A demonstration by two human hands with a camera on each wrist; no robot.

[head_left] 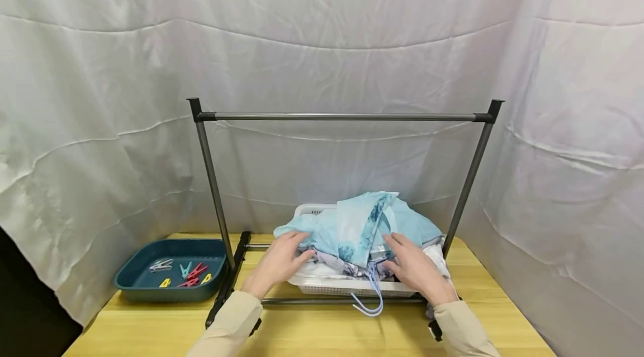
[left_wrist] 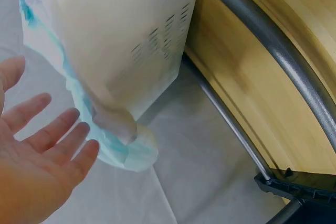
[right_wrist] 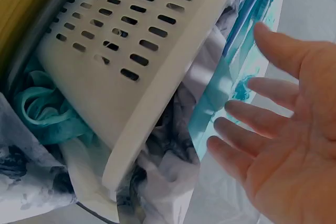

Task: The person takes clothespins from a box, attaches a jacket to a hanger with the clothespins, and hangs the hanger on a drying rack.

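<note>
A white slotted basket (head_left: 347,289) (left_wrist: 136,40) (right_wrist: 142,51) sits on the table under a metal rack, heaped with clothes. A light blue patterned garment (head_left: 362,223) (left_wrist: 126,153) (right_wrist: 220,98) lies on top. My left hand (head_left: 279,265) (left_wrist: 37,156) is at the basket's left front with its fingers spread beside the blue cloth. My right hand (head_left: 415,267) (right_wrist: 283,145) reaches over the pile's right front, palm open toward the fabric. Neither hand grips anything. A pale blue hanger hook (head_left: 369,300) dangles over the basket's front wall.
The rack's top bar (head_left: 344,117) spans above the basket, and its lower rail (left_wrist: 273,51) runs along the wooden table (head_left: 327,334). A teal tray (head_left: 132,267) with several coloured clothespins (head_left: 188,274) stands at the left. White cloth hangs behind and at both sides.
</note>
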